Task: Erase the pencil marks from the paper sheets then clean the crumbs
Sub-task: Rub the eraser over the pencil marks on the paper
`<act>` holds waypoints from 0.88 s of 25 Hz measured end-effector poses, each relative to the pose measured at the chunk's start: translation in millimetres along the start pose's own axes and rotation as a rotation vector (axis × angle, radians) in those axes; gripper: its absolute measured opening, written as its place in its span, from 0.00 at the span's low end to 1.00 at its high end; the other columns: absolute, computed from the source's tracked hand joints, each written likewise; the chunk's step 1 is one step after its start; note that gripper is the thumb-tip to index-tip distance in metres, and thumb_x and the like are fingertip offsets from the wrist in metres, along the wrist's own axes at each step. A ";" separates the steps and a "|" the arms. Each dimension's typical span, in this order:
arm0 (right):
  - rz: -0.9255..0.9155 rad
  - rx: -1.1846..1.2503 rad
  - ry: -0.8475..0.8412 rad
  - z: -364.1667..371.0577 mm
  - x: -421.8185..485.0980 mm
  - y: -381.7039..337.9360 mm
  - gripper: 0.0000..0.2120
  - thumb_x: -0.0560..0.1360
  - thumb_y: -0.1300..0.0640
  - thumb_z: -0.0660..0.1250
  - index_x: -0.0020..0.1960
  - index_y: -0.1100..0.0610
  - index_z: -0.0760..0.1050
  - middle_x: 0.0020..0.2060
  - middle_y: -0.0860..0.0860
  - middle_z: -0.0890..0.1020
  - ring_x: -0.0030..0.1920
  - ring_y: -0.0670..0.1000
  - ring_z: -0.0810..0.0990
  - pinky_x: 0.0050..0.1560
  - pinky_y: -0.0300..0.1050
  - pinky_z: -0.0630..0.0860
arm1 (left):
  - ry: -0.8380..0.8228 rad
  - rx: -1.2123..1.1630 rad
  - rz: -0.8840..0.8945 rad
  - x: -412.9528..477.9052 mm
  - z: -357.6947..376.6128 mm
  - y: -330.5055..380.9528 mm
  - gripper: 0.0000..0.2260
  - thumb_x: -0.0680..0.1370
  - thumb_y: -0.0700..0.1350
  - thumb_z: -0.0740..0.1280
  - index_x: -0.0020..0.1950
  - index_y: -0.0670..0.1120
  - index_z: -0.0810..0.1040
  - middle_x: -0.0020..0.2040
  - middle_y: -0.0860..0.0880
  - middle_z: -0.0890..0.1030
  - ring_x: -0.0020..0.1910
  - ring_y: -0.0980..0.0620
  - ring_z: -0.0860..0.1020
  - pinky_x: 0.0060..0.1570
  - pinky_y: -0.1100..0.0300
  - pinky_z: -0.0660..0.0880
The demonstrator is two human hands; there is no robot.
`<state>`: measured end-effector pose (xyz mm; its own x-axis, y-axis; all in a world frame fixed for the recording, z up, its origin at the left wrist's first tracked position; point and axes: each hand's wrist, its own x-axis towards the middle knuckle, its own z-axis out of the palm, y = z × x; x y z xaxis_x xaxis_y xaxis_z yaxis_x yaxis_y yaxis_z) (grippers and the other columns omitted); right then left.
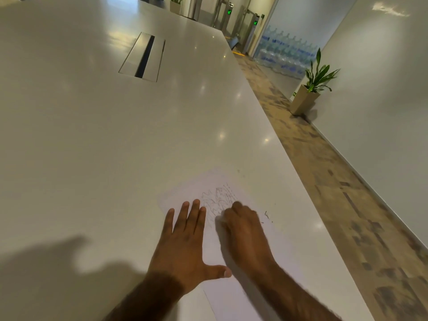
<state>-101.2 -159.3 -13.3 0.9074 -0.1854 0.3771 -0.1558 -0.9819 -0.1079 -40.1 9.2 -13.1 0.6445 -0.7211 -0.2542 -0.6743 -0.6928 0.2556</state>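
Right now, w/ the paper sheet [243, 295] near the table [104, 147] edge, L hand [185, 242] flat, fingers spread, R hand [245, 230] curled at the pencil marks [220, 195] (blurred, can't tell what it pinches), hard rubbing could crumple the sheet if L slips.

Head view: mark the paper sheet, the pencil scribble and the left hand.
paper sheet [180, 196], head view, bare far-left corner.
pencil scribble [220, 198], head view, middle of the marks.
left hand [183, 246], head view, back of the hand.
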 end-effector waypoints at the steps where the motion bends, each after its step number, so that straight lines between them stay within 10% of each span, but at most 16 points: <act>1: -0.021 -0.032 0.009 2.2 -0.5 4.1 0.09 0.80 0.56 0.63 0.40 0.51 0.74 0.36 0.46 0.74 0.37 0.45 0.69 0.40 0.40 0.69 | -0.007 0.005 0.005 0.4 0.4 0.1 0.59 0.59 0.88 0.38 0.70 0.50 0.15 0.76 0.48 0.18 0.75 0.44 0.20 0.76 0.38 0.28; 5: 0.282 -0.047 0.047 -19.0 40.8 43.7 0.16 0.79 0.62 0.68 0.34 0.55 0.69 0.34 0.49 0.73 0.33 0.49 0.73 0.33 0.43 0.68 | -0.005 -0.017 -0.005 0.8 1.3 -0.1 0.58 0.58 0.87 0.38 0.70 0.51 0.15 0.75 0.49 0.17 0.75 0.44 0.20 0.76 0.37 0.28; 22: 0.138 0.055 -0.010 -3.9 12.4 0.3 0.10 0.79 0.56 0.64 0.39 0.52 0.74 0.36 0.46 0.73 0.34 0.45 0.73 0.34 0.39 0.71 | 0.086 -0.019 0.021 1.3 4.6 -2.6 0.62 0.56 0.88 0.33 0.76 0.49 0.22 0.78 0.47 0.23 0.78 0.44 0.24 0.76 0.39 0.27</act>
<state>-91.5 -162.0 -5.0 0.8826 -0.3178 0.3463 -0.2580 -0.9434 -0.2083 -39.1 10.1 -18.5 0.6595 -0.7328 -0.1676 -0.6816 -0.6770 0.2778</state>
